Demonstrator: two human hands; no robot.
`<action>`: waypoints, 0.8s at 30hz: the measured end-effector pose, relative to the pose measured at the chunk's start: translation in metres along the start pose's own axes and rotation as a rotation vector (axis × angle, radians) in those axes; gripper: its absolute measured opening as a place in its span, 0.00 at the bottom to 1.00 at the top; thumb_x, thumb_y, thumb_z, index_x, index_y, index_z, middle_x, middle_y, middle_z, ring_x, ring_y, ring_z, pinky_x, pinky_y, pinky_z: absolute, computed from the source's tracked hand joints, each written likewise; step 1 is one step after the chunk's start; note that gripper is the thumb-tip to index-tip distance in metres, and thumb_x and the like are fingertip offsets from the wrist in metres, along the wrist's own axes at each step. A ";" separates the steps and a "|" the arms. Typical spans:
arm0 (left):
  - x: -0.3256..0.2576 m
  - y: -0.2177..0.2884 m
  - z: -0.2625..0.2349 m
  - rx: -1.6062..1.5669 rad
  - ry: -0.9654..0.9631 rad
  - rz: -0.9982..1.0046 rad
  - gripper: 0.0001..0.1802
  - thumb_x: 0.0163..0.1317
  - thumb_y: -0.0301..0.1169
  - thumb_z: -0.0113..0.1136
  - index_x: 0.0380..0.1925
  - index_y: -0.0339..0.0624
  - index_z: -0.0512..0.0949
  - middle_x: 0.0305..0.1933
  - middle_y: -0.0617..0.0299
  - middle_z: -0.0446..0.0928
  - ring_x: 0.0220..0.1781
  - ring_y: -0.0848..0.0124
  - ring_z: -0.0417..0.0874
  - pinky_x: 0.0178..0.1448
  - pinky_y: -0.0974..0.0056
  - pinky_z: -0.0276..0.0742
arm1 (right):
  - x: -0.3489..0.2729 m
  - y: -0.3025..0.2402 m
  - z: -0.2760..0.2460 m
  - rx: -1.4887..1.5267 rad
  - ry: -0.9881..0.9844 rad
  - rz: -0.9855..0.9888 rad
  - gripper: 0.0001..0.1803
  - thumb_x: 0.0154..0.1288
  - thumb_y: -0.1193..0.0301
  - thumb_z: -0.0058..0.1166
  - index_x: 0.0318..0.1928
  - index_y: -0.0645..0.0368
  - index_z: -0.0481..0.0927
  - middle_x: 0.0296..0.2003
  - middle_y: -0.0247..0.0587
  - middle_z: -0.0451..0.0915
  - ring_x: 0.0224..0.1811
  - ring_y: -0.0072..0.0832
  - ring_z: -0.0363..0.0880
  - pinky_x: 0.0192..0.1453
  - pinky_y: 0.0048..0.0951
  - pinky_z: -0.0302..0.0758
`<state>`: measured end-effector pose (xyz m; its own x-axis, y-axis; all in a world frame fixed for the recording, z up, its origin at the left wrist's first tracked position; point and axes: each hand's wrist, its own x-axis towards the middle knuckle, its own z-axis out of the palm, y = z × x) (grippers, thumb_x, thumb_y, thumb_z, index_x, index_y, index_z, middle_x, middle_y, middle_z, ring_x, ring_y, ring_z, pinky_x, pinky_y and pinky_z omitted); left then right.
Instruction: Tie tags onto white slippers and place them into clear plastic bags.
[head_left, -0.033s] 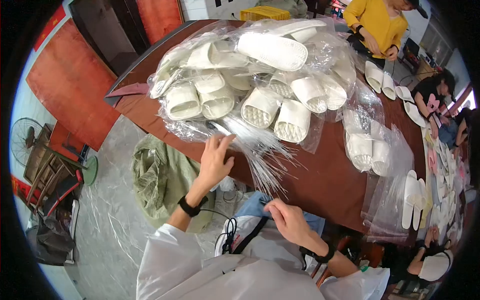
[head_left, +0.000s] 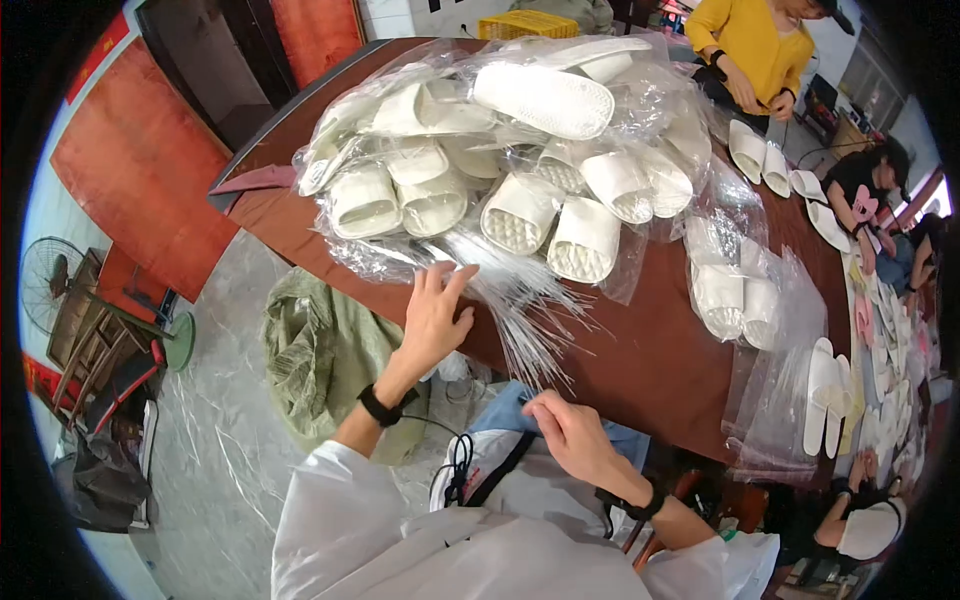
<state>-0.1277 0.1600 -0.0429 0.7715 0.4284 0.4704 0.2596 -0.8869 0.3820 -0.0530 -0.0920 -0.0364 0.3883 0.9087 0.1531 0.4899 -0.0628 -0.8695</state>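
Hands first. Our left hand is stretched forward at about 11 o'clock from our chest, palm down, fingers spread wide and flat on the stack of clear plastic bags at the near table edge; it grips nothing. A black wristband sits on that wrist, and the white sleeve is pushed back to mid-forearm. Our right hand is pulled in close to the body at 1 o'clock, below the table edge, fingers curled narrow above the lap. We cannot tell whether it pinches anything.

The bags fan out toward us and overhang the edge of the brown table, tips hanging free at 12 o'clock. Just beyond them, touching the stack, is the big heap of white slippers wrapped in clear film, piled high from 10 to 1 o'clock. A smaller bagged pair lies at 2 o'clock, apart from the heap, with bare tabletop between. Loose slippers sit on more film near the right table edge at 3 o'clock.

Room: bare brown strip between the bags and the bagged pair. A green cloth bundle lies on the floor at 9 o'clock, beside our left forearm. A person in a yellow top stands at the far end of the table, well apart.
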 end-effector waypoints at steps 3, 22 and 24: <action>0.018 -0.010 0.015 0.092 0.063 0.043 0.29 0.45 0.24 0.67 0.52 0.49 0.76 0.50 0.54 0.71 0.50 0.53 0.70 0.54 0.55 0.70 | 0.024 -0.015 0.009 -0.018 -0.031 0.011 0.07 0.72 0.71 0.44 0.40 0.62 0.74 0.28 0.48 0.79 0.29 0.46 0.80 0.33 0.37 0.74; 0.053 -0.020 0.012 -0.032 0.098 -0.012 0.11 0.49 0.32 0.69 0.34 0.48 0.81 0.34 0.59 0.74 0.39 0.57 0.74 0.41 0.55 0.74 | 0.163 0.078 0.012 -0.739 0.432 -0.167 0.14 0.61 0.64 0.55 0.23 0.61 0.80 0.21 0.55 0.78 0.24 0.51 0.79 0.29 0.50 0.72; 0.047 -0.019 0.011 -0.053 0.086 0.013 0.13 0.48 0.32 0.70 0.35 0.48 0.81 0.34 0.59 0.74 0.39 0.57 0.74 0.42 0.55 0.74 | 0.162 0.097 0.019 -0.663 0.434 -0.097 0.11 0.59 0.66 0.56 0.28 0.63 0.79 0.23 0.55 0.78 0.25 0.49 0.79 0.28 0.51 0.71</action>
<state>-0.0895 0.1947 -0.0370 0.7215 0.4321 0.5411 0.2172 -0.8832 0.4157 0.0426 0.0564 -0.1052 0.5226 0.6894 0.5016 0.8462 -0.3478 -0.4037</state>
